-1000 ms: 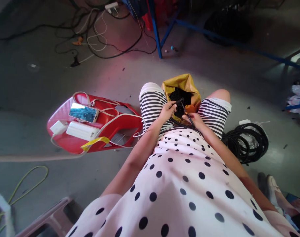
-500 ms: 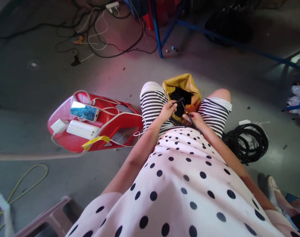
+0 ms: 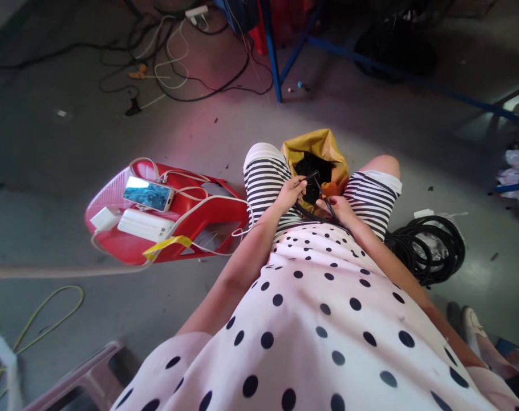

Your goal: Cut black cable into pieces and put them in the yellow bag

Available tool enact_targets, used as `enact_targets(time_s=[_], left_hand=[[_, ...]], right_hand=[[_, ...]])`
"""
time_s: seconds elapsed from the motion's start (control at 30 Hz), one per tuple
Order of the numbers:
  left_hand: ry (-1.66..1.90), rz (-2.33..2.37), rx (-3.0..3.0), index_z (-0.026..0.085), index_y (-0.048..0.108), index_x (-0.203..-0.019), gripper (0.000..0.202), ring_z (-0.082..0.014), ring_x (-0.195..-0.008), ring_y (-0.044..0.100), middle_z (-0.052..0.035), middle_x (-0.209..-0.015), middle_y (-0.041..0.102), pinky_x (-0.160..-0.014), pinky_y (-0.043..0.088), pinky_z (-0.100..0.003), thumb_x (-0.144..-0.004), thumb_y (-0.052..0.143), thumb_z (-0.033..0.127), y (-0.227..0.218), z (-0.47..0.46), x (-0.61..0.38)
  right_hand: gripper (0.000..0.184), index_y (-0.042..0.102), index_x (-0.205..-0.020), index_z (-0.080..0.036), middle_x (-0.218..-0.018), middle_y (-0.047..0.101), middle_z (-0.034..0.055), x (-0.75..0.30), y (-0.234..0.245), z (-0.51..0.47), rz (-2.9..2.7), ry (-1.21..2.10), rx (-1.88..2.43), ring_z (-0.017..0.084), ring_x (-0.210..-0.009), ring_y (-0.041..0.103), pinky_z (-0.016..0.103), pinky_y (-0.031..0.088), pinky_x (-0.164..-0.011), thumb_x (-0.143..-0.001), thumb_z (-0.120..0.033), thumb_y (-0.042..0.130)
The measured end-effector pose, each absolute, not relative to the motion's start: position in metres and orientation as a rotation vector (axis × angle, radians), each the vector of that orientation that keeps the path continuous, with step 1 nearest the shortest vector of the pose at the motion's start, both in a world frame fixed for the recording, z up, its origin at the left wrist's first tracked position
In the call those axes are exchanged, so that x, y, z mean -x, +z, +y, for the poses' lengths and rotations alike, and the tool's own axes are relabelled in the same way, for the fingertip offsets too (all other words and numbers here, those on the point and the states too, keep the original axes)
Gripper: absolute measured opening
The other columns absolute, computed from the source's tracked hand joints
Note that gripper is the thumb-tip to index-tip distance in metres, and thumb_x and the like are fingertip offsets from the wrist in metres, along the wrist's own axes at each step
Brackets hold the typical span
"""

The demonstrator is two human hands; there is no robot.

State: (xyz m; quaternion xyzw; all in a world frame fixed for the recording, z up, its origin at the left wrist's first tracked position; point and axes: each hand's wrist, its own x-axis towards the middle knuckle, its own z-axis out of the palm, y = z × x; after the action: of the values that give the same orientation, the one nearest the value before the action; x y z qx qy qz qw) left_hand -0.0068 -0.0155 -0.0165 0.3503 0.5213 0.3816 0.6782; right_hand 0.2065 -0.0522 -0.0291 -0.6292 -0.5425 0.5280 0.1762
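Observation:
My left hand [image 3: 291, 193] is closed on a thin black cable [image 3: 311, 177], pinching it near its end. My right hand [image 3: 339, 208] is wrapped round a slim dark hand tool [image 3: 324, 198] with an orange-brown part; its exact kind is too small to tell. The tool's tip meets the cable end. Both hands are over the near side of a yellow bag [image 3: 317, 140], which stands between my knees with its mouth open. Black material [image 3: 313, 164] fills the bag, and an orange piece [image 3: 331, 187] is at its right side. More black cable runs across my lap below the hands.
At my left, a red plastic stool [image 3: 212, 214] bears a phone [image 3: 146, 194], a white power bank [image 3: 142, 224] and white cables. A black cable coil [image 3: 447, 251] lies on the floor at right. A blue frame leg [image 3: 271, 51] stands ahead, with tangled cords further left.
Both hands keep almost the same place and grip. The view has shifted very slightly.

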Motion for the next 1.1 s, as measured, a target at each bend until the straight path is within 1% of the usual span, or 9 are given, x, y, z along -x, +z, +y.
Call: enact_targets(time_s=[0.2, 0.43, 0.63, 0.8, 0.93, 1.1], left_hand=[[0.848, 1.145, -0.765, 0.015, 0.065, -0.111, 0.020, -0.0050, -0.045, 0.043, 0.0089, -0.062, 0.057, -0.045, 0.041, -0.017, -0.104, 0.077, 0.029, -0.020, -0.017, 0.007], [0.801, 1.111, -0.772, 0.014, 0.065, -0.115, 0.012, -0.0063, -0.045, 0.043, 0.0082, -0.062, 0.057, -0.044, 0.042, -0.019, -0.106, 0.069, 0.021, -0.022, -0.017, 0.011], [0.755, 1.103, -0.788, 0.014, 0.066, -0.115, 0.022, -0.0055, -0.046, 0.045, 0.0083, -0.063, 0.057, -0.047, 0.043, -0.017, -0.102, 0.078, 0.029, -0.023, -0.015, 0.013], [0.708, 1.100, -0.792, 0.014, 0.067, -0.115, 0.024, -0.0058, -0.045, 0.045, 0.0080, -0.062, 0.057, -0.046, 0.043, -0.018, -0.101, 0.079, 0.028, -0.025, -0.014, 0.014], [0.671, 1.092, -0.808, 0.013, 0.067, -0.118, 0.024, -0.0059, -0.045, 0.044, 0.0084, -0.061, 0.055, -0.046, 0.043, -0.018, -0.101, 0.079, 0.027, -0.028, -0.013, 0.016], [0.602, 1.103, -0.891, 0.012, 0.068, -0.119, 0.022, -0.0060, -0.045, 0.044, 0.0079, -0.062, 0.056, -0.046, 0.044, -0.017, -0.102, 0.076, 0.024, -0.034, -0.009, 0.014]], right_hand=[[0.075, 0.056, -0.068, -0.024, -0.063, 0.057, 0.0016, -0.206, -0.032, -0.056, -1.581, 1.437, 1.816, 0.019, -0.066, 0.051, 0.033, 0.041, -0.061, -0.068, -0.096, 0.074], [0.077, 0.057, -0.068, -0.024, -0.064, 0.057, 0.0012, -0.207, -0.030, -0.059, -1.551, 1.481, 1.802, 0.019, -0.065, 0.051, 0.033, 0.041, -0.059, -0.068, -0.099, 0.072], [0.076, 0.058, -0.068, -0.024, -0.062, 0.058, 0.0011, -0.208, -0.029, -0.060, -1.529, 1.514, 1.839, 0.019, -0.062, 0.052, 0.033, 0.042, -0.058, -0.069, -0.098, 0.072], [0.074, 0.058, -0.068, -0.024, -0.061, 0.058, 0.0012, -0.210, -0.025, -0.054, -1.514, 1.588, 1.863, 0.019, -0.059, 0.054, 0.034, 0.044, -0.058, -0.070, -0.095, 0.075], [0.070, 0.058, -0.068, -0.023, -0.064, 0.060, 0.0029, -0.212, -0.022, -0.039, -1.552, 1.683, 1.866, 0.020, -0.059, 0.057, 0.035, 0.046, -0.058, -0.074, -0.089, 0.080], [0.067, 0.061, -0.066, -0.022, -0.065, 0.059, 0.0047, -0.216, -0.027, -0.022, -1.611, 1.707, 1.828, 0.019, -0.062, 0.054, 0.035, 0.047, -0.058, -0.073, -0.082, 0.088]])
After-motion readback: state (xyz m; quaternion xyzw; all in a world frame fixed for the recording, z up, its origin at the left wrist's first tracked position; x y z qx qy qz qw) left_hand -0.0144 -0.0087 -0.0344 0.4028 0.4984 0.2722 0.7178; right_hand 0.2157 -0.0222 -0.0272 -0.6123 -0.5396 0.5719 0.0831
